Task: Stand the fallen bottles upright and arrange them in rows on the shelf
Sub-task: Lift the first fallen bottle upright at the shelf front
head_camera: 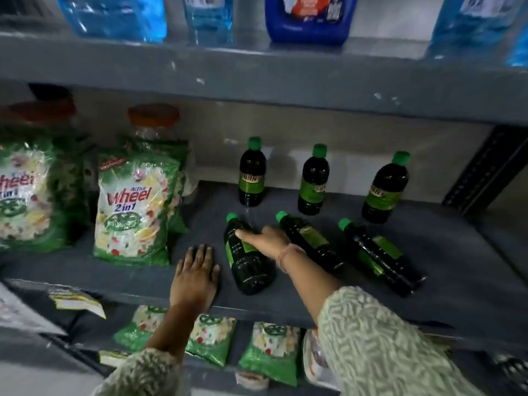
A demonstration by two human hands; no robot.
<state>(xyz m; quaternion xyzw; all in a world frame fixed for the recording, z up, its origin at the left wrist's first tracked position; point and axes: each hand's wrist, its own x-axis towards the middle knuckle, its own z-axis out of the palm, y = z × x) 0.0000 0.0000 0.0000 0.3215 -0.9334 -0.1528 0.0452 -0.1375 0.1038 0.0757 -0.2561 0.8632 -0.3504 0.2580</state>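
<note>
Grip of my right hand (264,238): fingers draped over the upper body of the leftmost fallen bottle (247,258), thumb across its shoulder; whether the fingers have clenched round it I cannot tell. That bottle lies on the grey shelf (457,270), green cap pointing toward the back wall. My left hand (197,277) is released, palm flat on the shelf just beside the bottle's left side, grasping nothing.

To the right lie two more dark bottles, the middle fallen bottle (313,241) partly under my right wrist and the right fallen bottle (380,258) apart from it, caps also toward the back.

Behind them three upright bottles (313,180) stand in one row near the wall, spaced apart.

Left side of shelf: green Wheel detergent packets (134,207), standing.
</note>
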